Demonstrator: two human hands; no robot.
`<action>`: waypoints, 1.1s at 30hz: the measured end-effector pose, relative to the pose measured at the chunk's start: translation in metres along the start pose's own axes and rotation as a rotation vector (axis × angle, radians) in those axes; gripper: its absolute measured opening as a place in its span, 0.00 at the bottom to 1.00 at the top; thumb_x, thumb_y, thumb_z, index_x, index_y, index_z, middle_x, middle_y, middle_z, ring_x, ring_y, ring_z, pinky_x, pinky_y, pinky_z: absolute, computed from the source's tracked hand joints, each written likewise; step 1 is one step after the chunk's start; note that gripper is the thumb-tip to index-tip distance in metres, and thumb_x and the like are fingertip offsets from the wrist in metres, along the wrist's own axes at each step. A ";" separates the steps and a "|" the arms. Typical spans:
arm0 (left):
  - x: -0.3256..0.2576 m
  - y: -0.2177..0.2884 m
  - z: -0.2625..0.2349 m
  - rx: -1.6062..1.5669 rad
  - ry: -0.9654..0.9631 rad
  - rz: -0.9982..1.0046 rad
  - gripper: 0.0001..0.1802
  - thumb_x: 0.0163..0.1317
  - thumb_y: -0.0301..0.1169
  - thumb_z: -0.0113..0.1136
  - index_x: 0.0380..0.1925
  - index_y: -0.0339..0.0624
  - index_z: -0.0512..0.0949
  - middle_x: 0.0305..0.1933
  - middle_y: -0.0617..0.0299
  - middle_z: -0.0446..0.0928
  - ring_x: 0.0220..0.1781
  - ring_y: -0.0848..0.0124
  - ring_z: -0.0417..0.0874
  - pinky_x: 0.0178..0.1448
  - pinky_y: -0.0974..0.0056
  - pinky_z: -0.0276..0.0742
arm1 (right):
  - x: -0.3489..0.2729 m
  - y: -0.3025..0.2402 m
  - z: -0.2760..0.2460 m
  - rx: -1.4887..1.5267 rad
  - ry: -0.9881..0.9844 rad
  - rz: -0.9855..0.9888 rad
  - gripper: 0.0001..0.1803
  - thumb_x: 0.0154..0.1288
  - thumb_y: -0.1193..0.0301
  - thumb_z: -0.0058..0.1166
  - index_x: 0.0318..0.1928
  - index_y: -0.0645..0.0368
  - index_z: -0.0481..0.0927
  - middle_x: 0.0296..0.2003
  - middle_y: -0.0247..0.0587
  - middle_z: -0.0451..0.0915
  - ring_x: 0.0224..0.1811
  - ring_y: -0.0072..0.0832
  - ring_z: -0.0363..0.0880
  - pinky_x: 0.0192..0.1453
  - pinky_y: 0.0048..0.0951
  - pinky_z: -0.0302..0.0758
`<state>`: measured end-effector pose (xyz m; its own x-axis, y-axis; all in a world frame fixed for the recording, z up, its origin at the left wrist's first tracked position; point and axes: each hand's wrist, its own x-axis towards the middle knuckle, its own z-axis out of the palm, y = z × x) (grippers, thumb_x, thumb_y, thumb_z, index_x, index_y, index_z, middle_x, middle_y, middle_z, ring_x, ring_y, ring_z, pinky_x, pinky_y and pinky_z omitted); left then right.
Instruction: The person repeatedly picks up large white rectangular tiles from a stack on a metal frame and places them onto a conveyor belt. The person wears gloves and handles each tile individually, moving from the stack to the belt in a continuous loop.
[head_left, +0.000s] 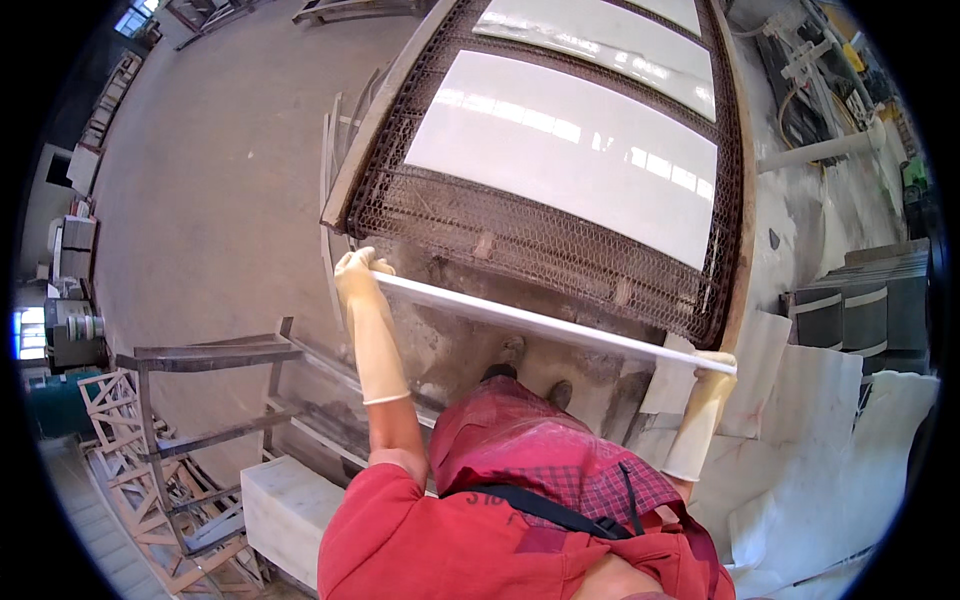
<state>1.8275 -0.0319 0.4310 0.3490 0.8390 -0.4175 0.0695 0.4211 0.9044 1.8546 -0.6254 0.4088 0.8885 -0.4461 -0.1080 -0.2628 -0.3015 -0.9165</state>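
The left hand point(362, 268), in a long cream rubber glove point(380, 350), curls around the left end of a thin white slab point(540, 324); the right hand point(714, 362), gloved alike, clasps its right end. The held slab (seen nearly edge-on) lies crosswise between the person's red shirt point(400, 530) and the near end of a brown metal-mesh conveyor point(440, 213). On the mesh rests a glossy white rectangular panel point(570, 165), reflecting windows. A dark metal frame point(215, 354) stands to the left.
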 end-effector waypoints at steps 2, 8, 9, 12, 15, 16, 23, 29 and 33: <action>0.016 0.006 0.008 0.047 0.021 -0.027 0.04 0.58 0.23 0.58 0.28 0.39 0.73 0.18 0.52 0.76 0.20 0.61 0.78 0.32 0.57 0.76 | 0.009 -0.016 0.022 -0.033 0.010 0.007 0.05 0.56 0.74 0.52 0.26 0.58 0.80 0.20 0.38 0.77 0.21 0.22 0.69 0.26 0.24 0.63; 0.029 0.027 0.048 0.279 0.007 -0.006 0.06 0.59 0.28 0.57 0.28 0.36 0.77 0.21 0.50 0.80 0.23 0.61 0.78 0.36 0.57 0.76 | 0.028 -0.047 0.054 0.084 0.079 0.194 0.06 0.56 0.74 0.50 0.27 0.58 0.81 0.20 0.36 0.76 0.22 0.22 0.69 0.29 0.25 0.64; 0.033 0.028 0.052 0.347 0.005 0.003 0.06 0.59 0.29 0.58 0.28 0.37 0.77 0.21 0.52 0.80 0.23 0.62 0.77 0.35 0.58 0.74 | 0.032 -0.044 0.053 0.039 0.062 0.214 0.07 0.57 0.74 0.48 0.28 0.57 0.80 0.21 0.36 0.76 0.24 0.22 0.70 0.31 0.26 0.65; 0.053 0.024 0.063 0.458 -0.026 0.006 0.08 0.59 0.33 0.58 0.26 0.40 0.78 0.20 0.56 0.79 0.23 0.66 0.72 0.33 0.60 0.67 | 0.041 -0.056 0.063 0.081 0.100 0.319 0.07 0.57 0.75 0.47 0.30 0.57 0.80 0.21 0.36 0.76 0.22 0.22 0.69 0.30 0.26 0.64; 0.071 0.016 0.069 0.539 -0.049 -0.020 0.09 0.59 0.34 0.58 0.27 0.41 0.78 0.22 0.60 0.77 0.25 0.68 0.70 0.34 0.60 0.65 | 0.054 -0.057 0.069 0.077 0.110 0.393 0.08 0.55 0.77 0.46 0.31 0.57 0.80 0.22 0.36 0.77 0.24 0.24 0.70 0.31 0.27 0.66; 0.073 0.015 0.072 0.558 -0.043 -0.027 0.09 0.59 0.35 0.59 0.28 0.41 0.78 0.24 0.60 0.77 0.27 0.68 0.71 0.35 0.59 0.66 | 0.060 -0.056 0.071 0.075 0.112 0.419 0.08 0.54 0.78 0.46 0.31 0.57 0.80 0.23 0.37 0.78 0.24 0.24 0.71 0.32 0.28 0.66; 0.085 0.014 0.097 0.710 0.009 -0.068 0.25 0.61 0.42 0.62 0.54 0.38 0.79 0.49 0.55 0.81 0.50 0.63 0.79 0.57 0.58 0.72 | 0.086 -0.042 0.083 0.149 0.053 0.374 0.18 0.47 0.83 0.44 0.35 0.60 0.85 0.32 0.41 0.84 0.32 0.30 0.77 0.38 0.29 0.71; 0.115 -0.005 0.113 0.794 -0.006 -0.005 0.34 0.63 0.53 0.60 0.60 0.37 0.78 0.62 0.49 0.79 0.62 0.57 0.79 0.67 0.56 0.71 | 0.087 -0.072 0.111 0.144 0.006 0.289 0.39 0.29 0.84 0.37 0.47 0.60 0.89 0.35 0.39 0.84 0.33 0.26 0.72 0.35 0.20 0.65; 0.100 0.006 0.127 0.758 -0.073 -0.028 0.28 0.66 0.53 0.56 0.51 0.40 0.83 0.52 0.53 0.84 0.53 0.62 0.81 0.58 0.57 0.73 | 0.101 -0.049 0.104 0.054 -0.049 0.256 0.31 0.47 0.85 0.37 0.46 0.56 0.90 0.30 0.32 0.81 0.25 0.20 0.69 0.28 0.24 0.64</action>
<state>1.9811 0.0108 0.4060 0.3971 0.7955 -0.4578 0.6926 0.0675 0.7182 1.9963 -0.5683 0.4029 0.8129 -0.4604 -0.3567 -0.4623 -0.1377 -0.8759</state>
